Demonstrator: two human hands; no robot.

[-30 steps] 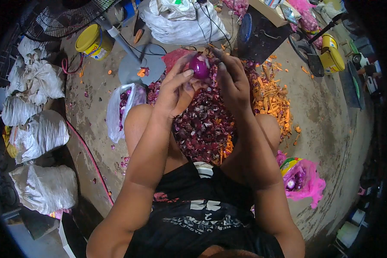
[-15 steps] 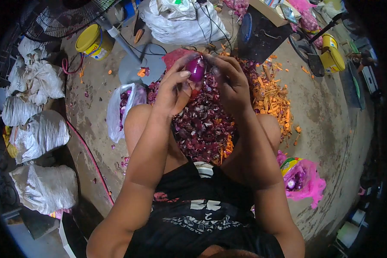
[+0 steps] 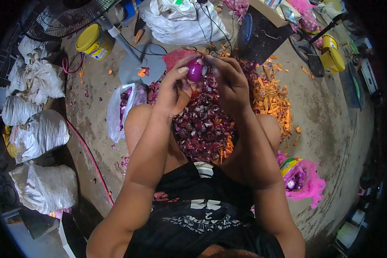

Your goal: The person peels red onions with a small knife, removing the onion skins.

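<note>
A peeled red onion, shiny and purple, is held up in front of me. My left hand is closed around its left side, with the thumb on the near face. My right hand is at the onion's right edge, its fingers bent and drawn together; whether a small tool is inside them is hidden. Beneath both hands spreads a heap of dark red onion skins. Orange carrot peelings lie along the heap's right side.
A white plastic bag with onions stands left of my knee. To the right lies a pink bag with peeled onions. Behind are a fan base, a yellow bucket, a black bin and a white sack.
The onion has turned slightly and shifted a little left in my left hand. The left thumb has moved slightly up and left; my right hand stays at its side.
</note>
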